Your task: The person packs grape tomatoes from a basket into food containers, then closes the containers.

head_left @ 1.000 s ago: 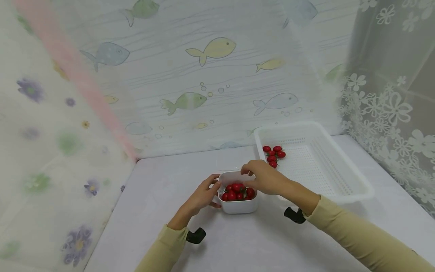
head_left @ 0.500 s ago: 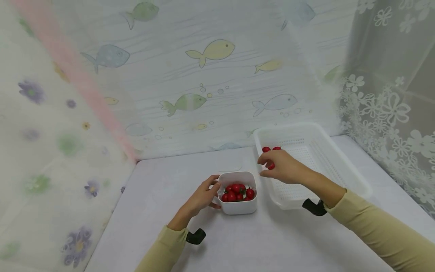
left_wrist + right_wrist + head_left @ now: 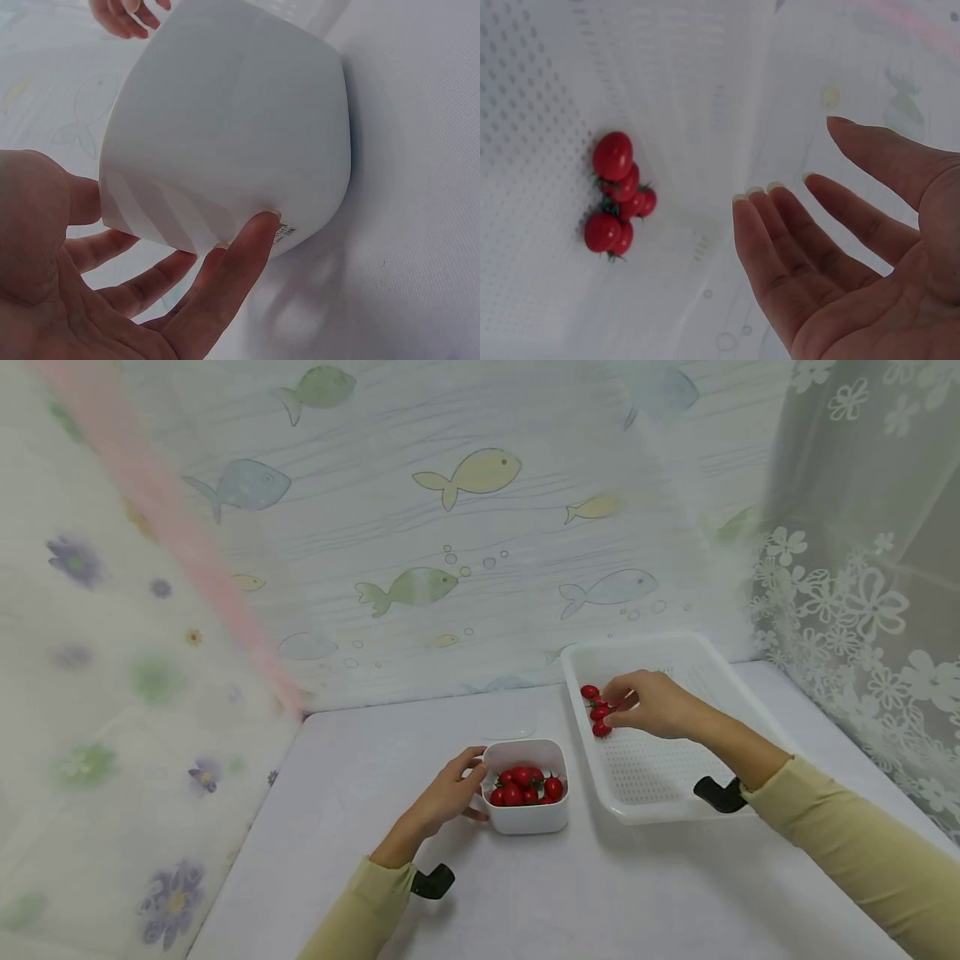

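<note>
The left hand (image 3: 448,790) is resting against the side of a white box (image 3: 528,820), its fingers spreading along the wall and its thumb touching near the rim; in the left wrist view, one fingertip is pressing just beside a patch of small dark print (image 3: 285,232). The box is standing upright on the white counter (image 3: 300,852) and is holding a heap of red tomatoes (image 3: 522,787), some of them showing green tops, with all of them sitting below the rim. To the right and a little farther back, a white tray (image 3: 628,816) with a perforated floor is standing near the box without touching it. The right hand (image 3: 652,703) is hovering over the tray, its fingers spreading and its thumb standing apart from them. Close to its fingertips, a cluster (image 3: 620,196) of six tomatoes is lying on the tray floor along the side wall nearest the box; the right wrist view is showing a gap between fingertips and fruit. Behind the box a clear thing (image 3: 517,732) is lying flat, perhaps a lid, though it is too faint to name surely. Beige sleeves (image 3: 862,852) are covering both forearms, and a curtain (image 3: 450,543) with printed fish is hanging behind the counter.
</note>
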Action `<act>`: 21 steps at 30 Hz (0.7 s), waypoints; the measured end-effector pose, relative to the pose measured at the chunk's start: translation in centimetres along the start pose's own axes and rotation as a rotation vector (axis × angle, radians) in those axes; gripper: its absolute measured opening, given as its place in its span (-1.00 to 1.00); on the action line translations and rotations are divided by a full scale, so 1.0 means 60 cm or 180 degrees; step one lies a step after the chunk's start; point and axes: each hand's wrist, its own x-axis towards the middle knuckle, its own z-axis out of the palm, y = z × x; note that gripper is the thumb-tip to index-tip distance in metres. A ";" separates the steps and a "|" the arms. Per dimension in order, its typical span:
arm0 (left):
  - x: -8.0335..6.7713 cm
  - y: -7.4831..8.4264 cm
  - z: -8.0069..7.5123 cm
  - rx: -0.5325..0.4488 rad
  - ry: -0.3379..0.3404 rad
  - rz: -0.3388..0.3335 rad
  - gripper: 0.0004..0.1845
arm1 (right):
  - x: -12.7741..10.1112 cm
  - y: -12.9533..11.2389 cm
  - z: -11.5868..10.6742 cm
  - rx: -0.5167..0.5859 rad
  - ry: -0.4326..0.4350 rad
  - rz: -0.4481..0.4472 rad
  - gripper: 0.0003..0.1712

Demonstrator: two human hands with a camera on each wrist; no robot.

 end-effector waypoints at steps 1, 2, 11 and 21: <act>0.000 0.000 0.000 -0.0002 -0.0003 0.0002 -0.54 | 0.002 0.004 -0.002 0.0012 -0.0011 0.0039 -0.64; 0.000 0.000 0.000 -0.0003 -0.0006 0.0004 -0.54 | 0.004 0.009 -0.004 0.0021 -0.0022 0.0071 -0.63; 0.001 -0.001 -0.001 0.0000 -0.0008 0.0018 -0.54 | 0.022 0.058 -0.018 0.0126 -0.0071 0.0341 -0.54; 0.000 -0.001 -0.002 -0.0017 -0.0014 0.0011 -0.53 | 0.037 0.093 -0.024 0.0325 -0.0143 0.0730 -0.39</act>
